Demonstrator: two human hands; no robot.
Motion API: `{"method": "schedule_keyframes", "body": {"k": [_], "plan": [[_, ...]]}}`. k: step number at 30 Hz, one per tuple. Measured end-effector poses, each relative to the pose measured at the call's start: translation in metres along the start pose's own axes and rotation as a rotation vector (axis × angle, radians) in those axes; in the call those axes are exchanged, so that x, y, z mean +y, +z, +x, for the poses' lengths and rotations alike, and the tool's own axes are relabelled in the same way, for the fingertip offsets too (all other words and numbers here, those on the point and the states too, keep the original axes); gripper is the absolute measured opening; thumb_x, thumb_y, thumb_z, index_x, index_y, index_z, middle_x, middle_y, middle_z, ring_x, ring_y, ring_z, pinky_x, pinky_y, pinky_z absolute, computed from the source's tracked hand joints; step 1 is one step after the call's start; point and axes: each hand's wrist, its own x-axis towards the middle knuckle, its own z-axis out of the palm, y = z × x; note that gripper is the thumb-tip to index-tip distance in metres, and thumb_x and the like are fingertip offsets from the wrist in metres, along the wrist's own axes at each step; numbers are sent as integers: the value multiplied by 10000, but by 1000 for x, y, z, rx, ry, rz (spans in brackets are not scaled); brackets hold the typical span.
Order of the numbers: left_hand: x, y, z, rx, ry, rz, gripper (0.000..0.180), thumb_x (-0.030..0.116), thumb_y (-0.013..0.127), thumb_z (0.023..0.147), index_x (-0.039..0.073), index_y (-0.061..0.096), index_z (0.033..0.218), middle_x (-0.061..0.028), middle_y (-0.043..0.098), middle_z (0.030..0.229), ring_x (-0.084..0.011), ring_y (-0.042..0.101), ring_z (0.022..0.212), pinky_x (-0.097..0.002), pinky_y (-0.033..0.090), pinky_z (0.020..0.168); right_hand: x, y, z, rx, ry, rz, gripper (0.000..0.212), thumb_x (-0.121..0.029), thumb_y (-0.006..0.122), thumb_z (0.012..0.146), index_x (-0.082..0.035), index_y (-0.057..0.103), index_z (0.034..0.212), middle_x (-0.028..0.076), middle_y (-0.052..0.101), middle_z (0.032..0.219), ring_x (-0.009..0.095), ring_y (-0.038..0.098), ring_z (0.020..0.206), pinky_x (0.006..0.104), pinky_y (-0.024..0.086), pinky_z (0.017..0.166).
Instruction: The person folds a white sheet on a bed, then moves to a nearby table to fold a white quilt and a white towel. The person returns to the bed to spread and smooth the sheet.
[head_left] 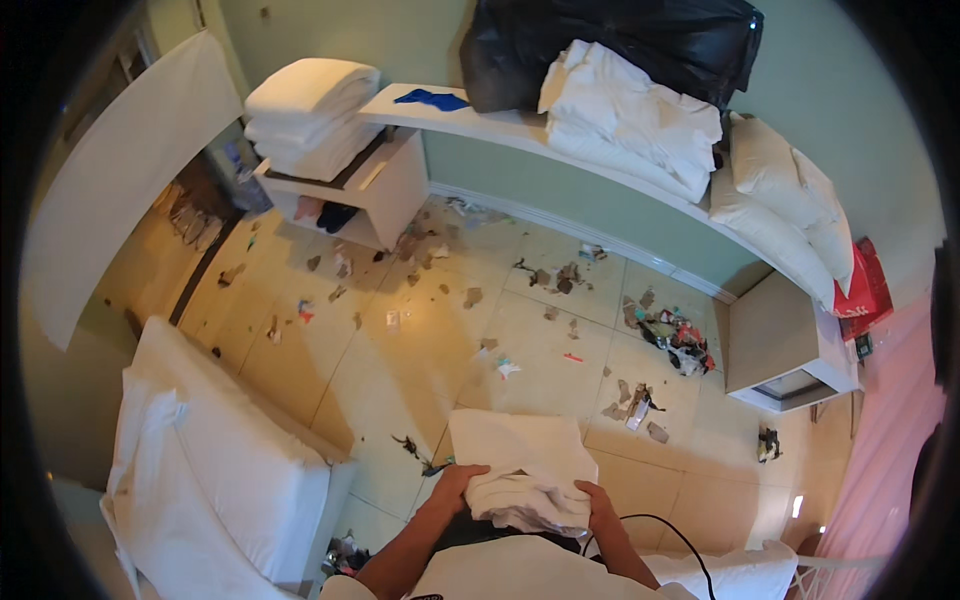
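My left hand and my right hand grip the two sides of a bundle of white folded linen held in front of my chest, above the tiled floor. The linen drapes over both hands and hides the fingertips. A black cable loops beside my right forearm.
A white mattress lies at lower left. A long white shelf along the green wall bears folded towels, a black bag, a duvet and pillows. Scraps of litter are scattered over the tiles.
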Motion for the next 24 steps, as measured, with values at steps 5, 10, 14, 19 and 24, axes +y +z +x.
{"method": "schedule_keyframes", "body": {"k": [5,10,14,19,24], "plan": [[51,29,27,35,32,160,386,26,622,739,-122,502,1075,-223,601,960,-327,633,791,-422,538,702,-27,26,20,-32,-46,97,456,-165,547,806,47,456,1200,197,576,1112,327,590,984,453,473,898],[81,46,67,37,23,132,396,42,614,744,-133,490,1077,-228,601,950,-333,636,789,-435,543,707,-80,60,48,7,-66,80,454,-155,552,795,51,463,1190,194,581,1100,322,596,968,437,485,878],[112,66,95,70,72,75,388,38,606,743,-144,492,1065,-237,605,935,-334,637,782,-439,543,712,-134,83,85,68,-157,-71,434,-140,578,777,57,495,1154,185,600,1056,310,615,919,412,511,831],[171,123,108,144,202,83,399,30,602,739,-113,494,1096,-235,600,965,-334,632,816,-434,538,743,-226,136,117,-2,-253,-195,451,-114,656,732,46,518,1130,166,611,993,267,625,831,364,525,741],[212,157,108,68,331,-39,338,24,616,746,-85,529,1054,-193,616,948,-294,637,808,-402,543,718,-290,195,130,-87,-427,-337,443,-86,660,711,45,528,1114,150,614,978,236,620,814,342,520,723]]}}
